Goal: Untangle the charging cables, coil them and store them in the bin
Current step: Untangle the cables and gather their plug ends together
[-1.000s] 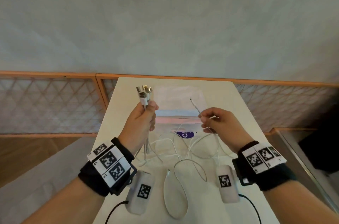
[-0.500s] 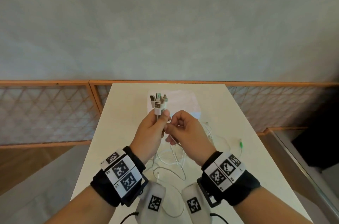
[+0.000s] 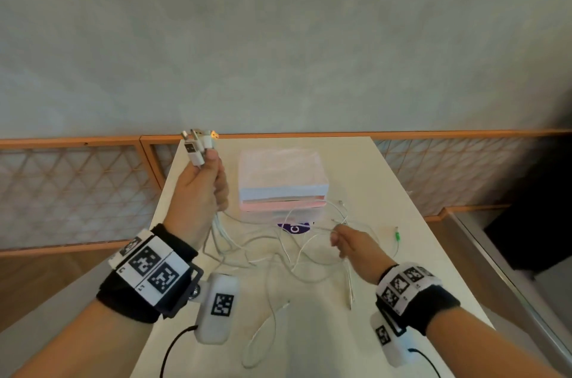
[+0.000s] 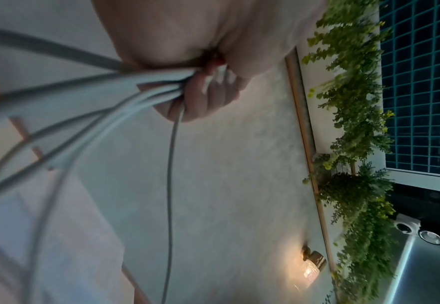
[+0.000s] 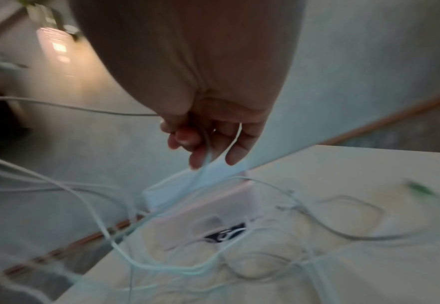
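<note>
My left hand [image 3: 213, 173] is raised over the table's left side and grips a bundle of white cable ends, their plugs [image 3: 198, 145] sticking up above the thumb. In the left wrist view its fingers [image 4: 208, 92] curl round several white cables [image 4: 125, 92] that hang down. My right hand [image 3: 337, 235] is lower, right of centre, and pinches one thin white cable [image 5: 96, 111] between thumb and fingers [image 5: 187, 139]. A loose tangle of white cables [image 3: 278, 250] lies on the table between the hands. The translucent bin [image 3: 281, 179] with a pink band stands behind the tangle.
The narrow cream table [image 3: 387, 191] drops off on both sides. A cable end with a green plug [image 3: 397, 236] lies right of my right hand. One cable loop [image 3: 263, 337] trails toward the near edge. An orange lattice railing [image 3: 77, 191] runs behind the table.
The hands were together half a second ago. My right hand has moved down and right to the cables over the table; my left hand has lifted the plug bundle up and left.
</note>
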Motion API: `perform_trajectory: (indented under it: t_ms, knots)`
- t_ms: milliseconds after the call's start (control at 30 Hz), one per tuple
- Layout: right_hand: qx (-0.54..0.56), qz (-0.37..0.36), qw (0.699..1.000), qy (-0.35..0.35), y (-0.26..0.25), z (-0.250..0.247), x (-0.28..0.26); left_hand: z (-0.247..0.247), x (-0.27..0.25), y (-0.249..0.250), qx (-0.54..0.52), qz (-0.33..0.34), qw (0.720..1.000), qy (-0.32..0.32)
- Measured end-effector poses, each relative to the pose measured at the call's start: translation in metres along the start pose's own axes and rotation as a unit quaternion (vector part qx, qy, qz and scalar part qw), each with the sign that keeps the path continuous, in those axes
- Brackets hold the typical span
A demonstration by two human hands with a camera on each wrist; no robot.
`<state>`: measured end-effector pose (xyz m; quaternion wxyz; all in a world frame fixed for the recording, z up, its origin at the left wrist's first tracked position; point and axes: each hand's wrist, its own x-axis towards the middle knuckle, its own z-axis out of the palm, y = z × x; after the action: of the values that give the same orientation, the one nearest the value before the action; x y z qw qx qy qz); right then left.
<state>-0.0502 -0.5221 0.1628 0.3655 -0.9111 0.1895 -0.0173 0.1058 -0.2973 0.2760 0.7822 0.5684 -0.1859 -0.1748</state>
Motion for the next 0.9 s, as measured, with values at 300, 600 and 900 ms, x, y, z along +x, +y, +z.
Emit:
perform_trajectory:
  t_ms: [300,600,900]
  knots:
    - [-0.031,0.114,0.975,0.187,0.050,-0.071,0.017,-0.014,0.007,0.015,0.020,0.026,0.998,0.045]
    - [-0.049,0.094,0.930,0.351,0.005,-0.128,0.031,-0.012,0.002,0.011,0.039,0.019,0.998,0.042]
    - [0.110,0.134,0.930,0.323,0.026,-0.115,0.033,-0.024,0.000,0.008,0.028,0.023,0.998,0.052]
